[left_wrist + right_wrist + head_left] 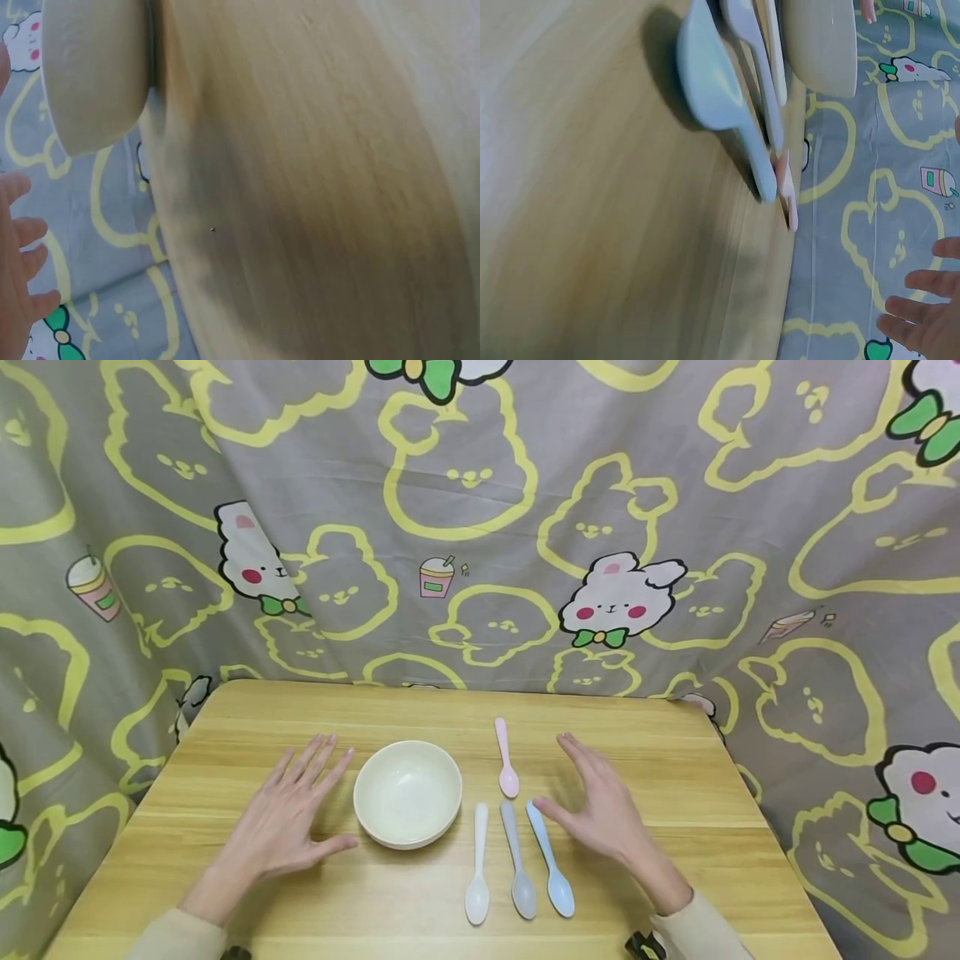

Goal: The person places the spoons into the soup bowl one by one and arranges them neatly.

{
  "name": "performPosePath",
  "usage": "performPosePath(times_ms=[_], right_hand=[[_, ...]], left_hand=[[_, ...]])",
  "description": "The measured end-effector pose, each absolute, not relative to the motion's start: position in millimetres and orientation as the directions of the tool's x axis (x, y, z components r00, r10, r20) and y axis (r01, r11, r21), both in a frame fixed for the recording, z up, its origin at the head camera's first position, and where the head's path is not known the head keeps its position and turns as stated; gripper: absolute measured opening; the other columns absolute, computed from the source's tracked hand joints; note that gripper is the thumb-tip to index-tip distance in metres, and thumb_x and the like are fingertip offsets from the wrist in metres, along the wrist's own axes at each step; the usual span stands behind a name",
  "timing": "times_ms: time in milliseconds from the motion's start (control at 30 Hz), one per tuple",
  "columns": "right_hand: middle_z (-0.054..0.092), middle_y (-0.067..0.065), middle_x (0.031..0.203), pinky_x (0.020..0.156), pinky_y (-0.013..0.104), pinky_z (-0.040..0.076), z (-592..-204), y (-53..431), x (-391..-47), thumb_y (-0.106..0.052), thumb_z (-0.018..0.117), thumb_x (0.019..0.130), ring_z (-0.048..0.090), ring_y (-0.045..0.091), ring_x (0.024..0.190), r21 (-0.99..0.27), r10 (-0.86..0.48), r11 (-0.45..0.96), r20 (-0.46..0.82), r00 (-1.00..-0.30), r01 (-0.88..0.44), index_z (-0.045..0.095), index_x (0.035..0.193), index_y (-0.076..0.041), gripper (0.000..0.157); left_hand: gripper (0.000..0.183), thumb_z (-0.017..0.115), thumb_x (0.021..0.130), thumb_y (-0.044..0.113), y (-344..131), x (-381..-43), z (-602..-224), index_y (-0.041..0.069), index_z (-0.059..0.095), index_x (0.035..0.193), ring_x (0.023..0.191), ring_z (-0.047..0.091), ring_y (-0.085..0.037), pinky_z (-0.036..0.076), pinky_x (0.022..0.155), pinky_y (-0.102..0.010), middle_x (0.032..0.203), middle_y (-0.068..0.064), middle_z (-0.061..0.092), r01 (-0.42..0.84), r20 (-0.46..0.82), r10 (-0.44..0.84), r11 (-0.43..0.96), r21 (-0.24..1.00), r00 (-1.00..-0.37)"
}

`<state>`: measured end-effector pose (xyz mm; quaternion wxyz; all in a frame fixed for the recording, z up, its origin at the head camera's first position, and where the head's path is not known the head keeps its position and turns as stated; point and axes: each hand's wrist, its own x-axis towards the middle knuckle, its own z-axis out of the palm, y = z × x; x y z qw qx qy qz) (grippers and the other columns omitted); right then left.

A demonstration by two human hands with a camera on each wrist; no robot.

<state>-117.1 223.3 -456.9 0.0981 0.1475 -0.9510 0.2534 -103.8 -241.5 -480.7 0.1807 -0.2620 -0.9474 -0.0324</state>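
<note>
A cream bowl (408, 793) stands on the wooden table, left of the spoons. My left hand (288, 814) is spread just left of it, fingers straight and holding nothing. Right of the bowl, a white spoon (477, 868), a grey spoon (519, 868) and a blue spoon (553, 864) lie side by side, bowls toward me. Beyond them lies a pink spoon (506, 760). My right hand (603, 806) hovers to the right of the spoons with extended fingers, its thumb close to the blue spoon's handle end. In the right wrist view the blue spoon (712, 75) appears nearest.
The light wooden table (675, 852) has rounded far corners. A grey curtain (480, 635) with yellow outlines and rabbit figures hangs behind it and along both sides. Dark straps or devices show near both sleeves at the bottom edge.
</note>
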Motion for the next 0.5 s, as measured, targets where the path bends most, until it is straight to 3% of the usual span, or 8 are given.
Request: performPosePath(times_ms=[67,200,333,500], right_hand=[[0.046,0.01,0.167,0.117,0.071,0.044,-456,219,-121,-0.058,0.082,0.085,0.048,0.042,0.15,-0.496,-0.215,0.812,0.235,-0.948,-0.307,0.039,0.163,-0.021,0.097],[0.054,0.011,0.16,0.112,0.063,0.052,-457,209,-131,-0.049,0.087,0.083,0.057,0.041,0.141,-0.608,-0.186,0.751,0.179,-0.966,-0.257,0.045,0.16,-0.017,0.094],[0.058,0.014,0.156,0.108,0.057,0.058,-459,202,-142,-0.037,0.088,0.086,0.063,0.04,0.134,-0.751,-0.174,0.63,0.112,-0.978,-0.198,0.05,0.156,-0.011,0.083],[0.063,0.02,0.148,0.102,0.052,0.062,-463,199,-153,-0.03,0.085,0.09,0.069,0.04,0.126,-0.847,-0.139,0.518,0.05,-0.989,-0.116,0.055,0.15,-0.011,0.07]], left_hand=[[0.118,0.062,0.079,0.086,-240,-107,-482,0.015,0.029,0.168,0.168,0.002,-0.024,0.014,0.136,-0.06,0.173,-0.021,0.029,0.514,0.341,0.491,0.857,-0.025,-0.802],[0.118,0.057,0.081,0.089,-237,-112,-485,0.015,0.03,0.168,0.166,0.018,-0.035,0.032,0.125,-0.066,0.173,-0.02,0.03,0.523,0.32,0.501,0.852,-0.021,-0.804],[0.116,0.054,0.081,0.091,-236,-115,-487,0.015,0.033,0.166,0.159,0.033,-0.042,0.032,0.126,-0.065,0.171,-0.022,0.033,0.529,0.318,0.504,0.849,-0.01,-0.803],[0.115,0.055,0.081,0.09,-235,-117,-490,0.014,0.036,0.165,0.156,0.038,-0.044,0.037,0.123,-0.067,0.17,-0.023,0.036,0.543,0.324,0.516,0.84,-0.007,-0.793]])
